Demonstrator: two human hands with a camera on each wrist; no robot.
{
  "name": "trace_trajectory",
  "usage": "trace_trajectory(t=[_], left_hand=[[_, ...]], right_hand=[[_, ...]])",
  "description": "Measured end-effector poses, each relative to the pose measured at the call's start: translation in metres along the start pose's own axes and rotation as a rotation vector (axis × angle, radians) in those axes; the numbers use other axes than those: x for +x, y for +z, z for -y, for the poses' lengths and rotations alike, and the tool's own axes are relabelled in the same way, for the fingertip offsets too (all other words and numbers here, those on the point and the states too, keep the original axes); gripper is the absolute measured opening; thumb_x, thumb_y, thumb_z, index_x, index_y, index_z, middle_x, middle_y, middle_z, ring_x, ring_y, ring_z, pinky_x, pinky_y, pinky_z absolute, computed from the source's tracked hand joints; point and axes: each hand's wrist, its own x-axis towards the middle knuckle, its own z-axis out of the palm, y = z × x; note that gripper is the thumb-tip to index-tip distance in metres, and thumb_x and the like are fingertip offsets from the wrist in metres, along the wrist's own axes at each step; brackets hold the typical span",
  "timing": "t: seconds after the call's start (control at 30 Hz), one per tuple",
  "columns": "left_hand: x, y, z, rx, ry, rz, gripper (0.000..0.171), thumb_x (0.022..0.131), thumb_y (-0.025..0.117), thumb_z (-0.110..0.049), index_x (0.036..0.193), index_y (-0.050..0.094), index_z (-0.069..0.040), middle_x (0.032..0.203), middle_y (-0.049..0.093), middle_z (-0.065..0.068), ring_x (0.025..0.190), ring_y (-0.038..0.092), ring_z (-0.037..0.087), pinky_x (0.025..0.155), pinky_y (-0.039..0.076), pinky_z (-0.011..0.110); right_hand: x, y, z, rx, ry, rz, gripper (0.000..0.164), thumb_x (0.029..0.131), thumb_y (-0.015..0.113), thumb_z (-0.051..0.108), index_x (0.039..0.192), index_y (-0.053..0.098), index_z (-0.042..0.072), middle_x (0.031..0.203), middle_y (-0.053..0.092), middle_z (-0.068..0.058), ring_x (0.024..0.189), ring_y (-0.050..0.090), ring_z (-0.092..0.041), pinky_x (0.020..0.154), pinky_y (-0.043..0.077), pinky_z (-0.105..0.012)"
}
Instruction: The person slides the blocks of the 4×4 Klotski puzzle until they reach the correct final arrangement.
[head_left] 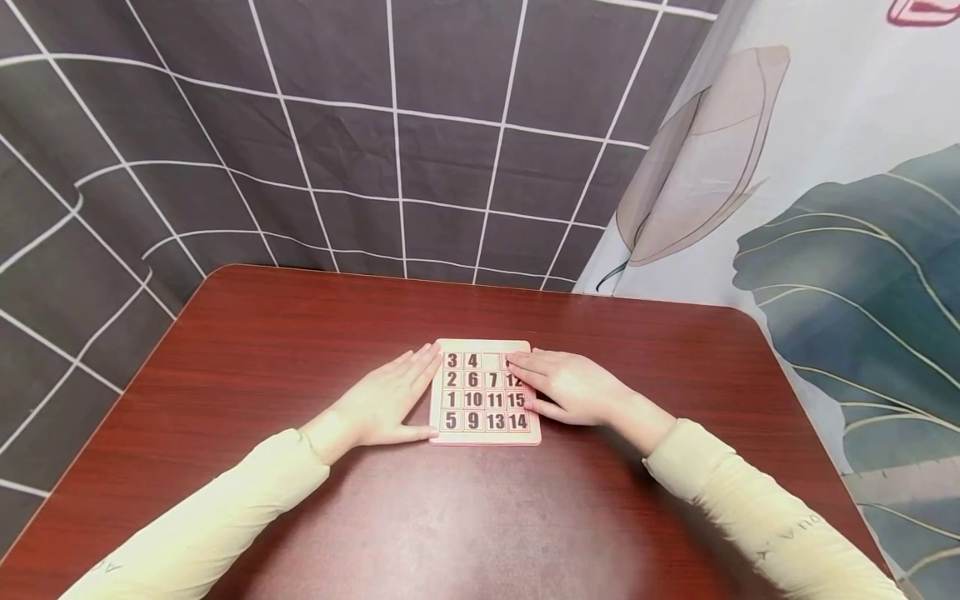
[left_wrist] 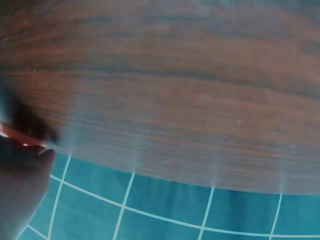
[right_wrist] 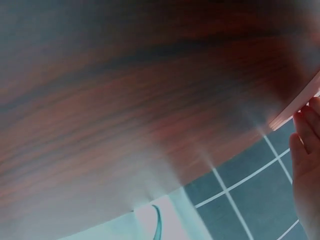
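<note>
A white sliding number puzzle [head_left: 487, 437] lies flat on the table, its square tiles printed with dark numbers. One empty slot [head_left: 492, 362] shows in the top row, third from the left. My left hand [head_left: 382, 404] rests along the puzzle's left edge, fingers extended to the upper corner and thumb at the lower one. Fingertips of my right hand [head_left: 573, 386] touch the top-right tile and cover most of its number; the thumb lies at the right edge beside 15. Parts of the left hand [left_wrist: 22, 185] and right hand [right_wrist: 307, 165] appear in the wrist views.
The reddish-brown wooden table [head_left: 300, 333] has rounded far corners. Behind it hangs a dark curtain [head_left: 450, 158] with a white grid. To the right is a pale curtain [head_left: 810, 325] with leaf prints. A bright glare lies on the tabletop nearer me.
</note>
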Motion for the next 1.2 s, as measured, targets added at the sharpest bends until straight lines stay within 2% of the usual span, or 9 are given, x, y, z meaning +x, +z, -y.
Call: trace_trajectory(t=[0.23, 0.43, 0.67, 0.83, 1.0, 1.2], left_hand=[[-0.001, 0.002, 0.001, 0.008, 0.006, -0.012, 0.106, 0.094, 0.067, -0.064, 0.161, 0.033, 0.011, 0.17, 0.032, 0.028, 0.159, 0.036, 0.038, 0.131, 0.036, 0.047], [-0.002, 0.003, 0.002, 0.017, 0.012, -0.032, 0.105, 0.093, 0.068, -0.063, 0.16, 0.035, 0.011, 0.17, 0.034, 0.028, 0.158, 0.038, 0.038, 0.13, 0.038, 0.047], [-0.002, 0.004, 0.002, 0.026, 0.014, -0.032, 0.105, 0.094, 0.067, -0.064, 0.161, 0.034, 0.01, 0.17, 0.034, 0.027, 0.158, 0.038, 0.037, 0.129, 0.038, 0.046], [-0.001, 0.003, 0.001, 0.018, 0.016, -0.038, 0.105, 0.093, 0.068, -0.064, 0.16, 0.035, 0.01, 0.17, 0.034, 0.027, 0.158, 0.038, 0.038, 0.13, 0.037, 0.046], [-0.001, 0.002, 0.0, 0.015, 0.015, -0.033, 0.106, 0.093, 0.068, -0.064, 0.16, 0.035, 0.01, 0.17, 0.034, 0.027, 0.158, 0.038, 0.038, 0.13, 0.037, 0.046], [-0.001, 0.002, 0.0, 0.019, 0.007, -0.02, 0.106, 0.093, 0.068, -0.065, 0.161, 0.034, 0.01, 0.17, 0.034, 0.028, 0.159, 0.037, 0.038, 0.13, 0.036, 0.046]], right_hand=[[-0.006, 0.0, -0.002, -0.005, 0.011, -0.026, 0.055, 0.102, 0.069, 0.036, 0.146, 0.064, 0.003, 0.154, 0.062, -0.011, 0.143, 0.06, -0.029, 0.121, 0.049, -0.047], [0.013, -0.001, 0.003, 0.013, -0.04, -0.072, 0.054, 0.101, 0.07, 0.033, 0.146, 0.064, 0.005, 0.152, 0.064, -0.01, 0.144, 0.06, -0.028, 0.12, 0.049, -0.046], [0.039, 0.0, 0.009, 0.014, -0.056, -0.025, 0.054, 0.104, 0.065, 0.036, 0.148, 0.062, 0.005, 0.153, 0.063, -0.009, 0.146, 0.058, -0.024, 0.125, 0.045, -0.042], [0.048, 0.003, 0.01, -0.003, -0.063, -0.004, 0.053, 0.105, 0.062, 0.037, 0.147, 0.063, 0.004, 0.153, 0.063, -0.01, 0.146, 0.058, -0.024, 0.125, 0.044, -0.042], [0.046, 0.004, 0.009, 0.002, -0.061, 0.007, 0.052, 0.105, 0.063, 0.035, 0.146, 0.063, 0.003, 0.152, 0.064, -0.011, 0.144, 0.059, -0.025, 0.125, 0.044, -0.042], [0.032, 0.004, 0.003, 0.026, -0.041, -0.003, 0.051, 0.104, 0.064, 0.033, 0.146, 0.064, 0.003, 0.153, 0.063, -0.011, 0.145, 0.058, -0.026, 0.124, 0.046, -0.044]])
